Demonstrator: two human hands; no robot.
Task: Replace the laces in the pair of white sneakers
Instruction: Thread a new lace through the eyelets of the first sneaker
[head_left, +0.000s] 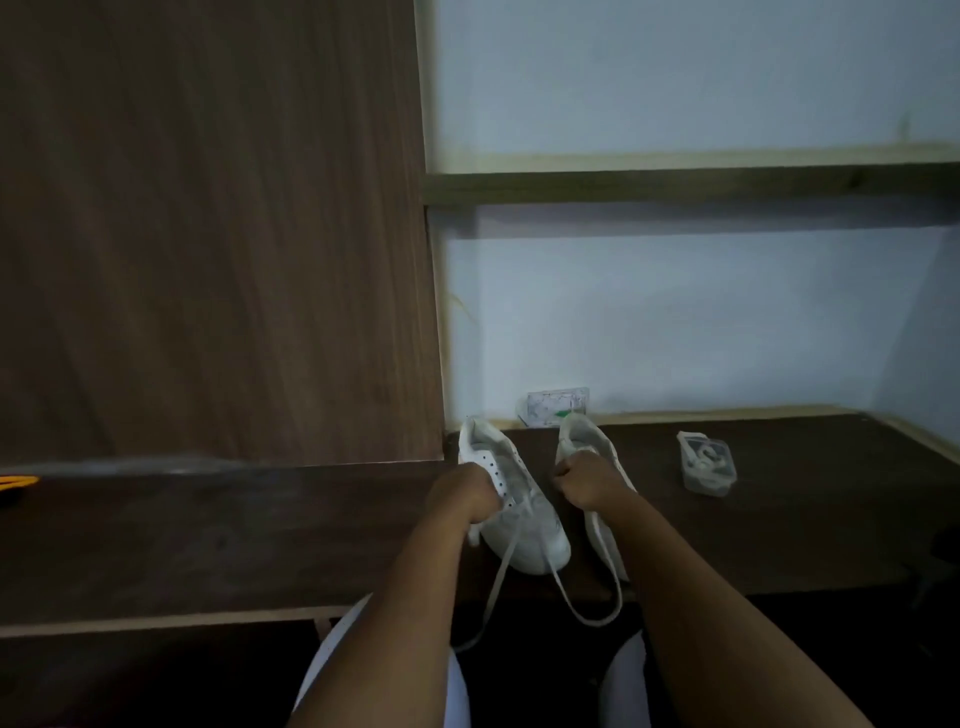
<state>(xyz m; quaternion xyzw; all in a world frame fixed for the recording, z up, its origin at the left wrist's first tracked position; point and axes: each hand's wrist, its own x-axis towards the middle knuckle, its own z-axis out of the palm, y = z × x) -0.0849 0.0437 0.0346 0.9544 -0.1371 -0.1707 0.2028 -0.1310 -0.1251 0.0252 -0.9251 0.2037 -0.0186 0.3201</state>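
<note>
At far left an orange cord (18, 482) lies on the dark wooden desk (208, 530). Near its middle the left hand (464, 492) is curled against the left white sneaker (511, 506), seemingly pinching its white lace (506, 566), which trails over the desk edge. Just beside it the right hand (589, 483) is fisted on the right white sneaker (587, 441); what it grips is hidden. Well to the right sits a small clear plastic box (706, 463).
</note>
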